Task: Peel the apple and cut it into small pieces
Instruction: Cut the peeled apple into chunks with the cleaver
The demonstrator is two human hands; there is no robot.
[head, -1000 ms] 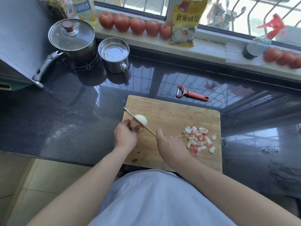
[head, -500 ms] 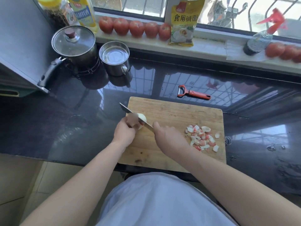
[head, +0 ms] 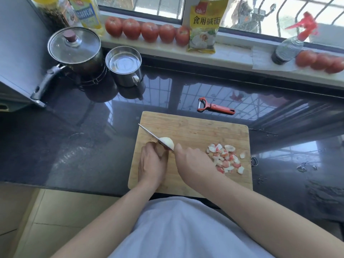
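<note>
The left hand (head: 151, 164) is gripping the apple (head: 167, 143) on the board (head: 195, 127); the right hand (head: 191, 161) is gripping the knife (head: 149, 132). Best be keeping left fingertips tucked clear of the blade while slicing straight down.

Forearms bare, no sleeves visible; pale white-lilac garment (head: 186, 229) over torso

Dark counter (head: 78, 146) – cutting board (head: 195, 127); peeler (head: 216, 108); mug (head: 124, 67)

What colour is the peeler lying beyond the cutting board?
The peeler is orange-red, handle and head frame alike, with a small metal blade; the head view shows it clearly.
</note>
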